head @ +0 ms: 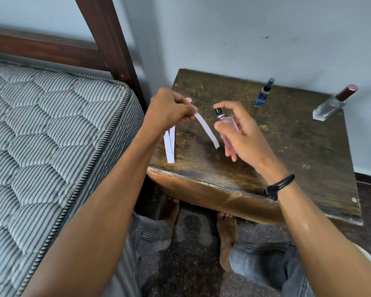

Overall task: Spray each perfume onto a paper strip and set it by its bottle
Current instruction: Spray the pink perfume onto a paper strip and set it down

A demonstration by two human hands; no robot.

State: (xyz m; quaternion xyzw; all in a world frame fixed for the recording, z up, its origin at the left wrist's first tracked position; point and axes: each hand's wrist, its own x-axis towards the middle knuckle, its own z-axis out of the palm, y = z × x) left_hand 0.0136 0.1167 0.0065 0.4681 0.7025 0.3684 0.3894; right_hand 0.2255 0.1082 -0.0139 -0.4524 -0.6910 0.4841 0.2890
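My left hand (171, 109) pinches the top of a white paper strip (208, 131), which hangs down to the right over the small wooden table (298, 151). My right hand (242, 131) grips a pink perfume bottle (227, 125), its black nozzle pointing left at the strip and my forefinger above the sprayer. Two more white strips (169, 146) lie on the table's left edge, partly behind my left wrist. A small blue bottle (262, 94) stands at the back of the table. At the back right stands a clear bottle with a dark red cap (332, 103).
A striped mattress (41, 136) on a dark wooden bed frame (107, 39) fills the left. The table stands against a pale wall. A small pink object (189, 100), maybe a cap, peeks out behind my left hand. My bare feet rest on the dark floor under the table's front edge.
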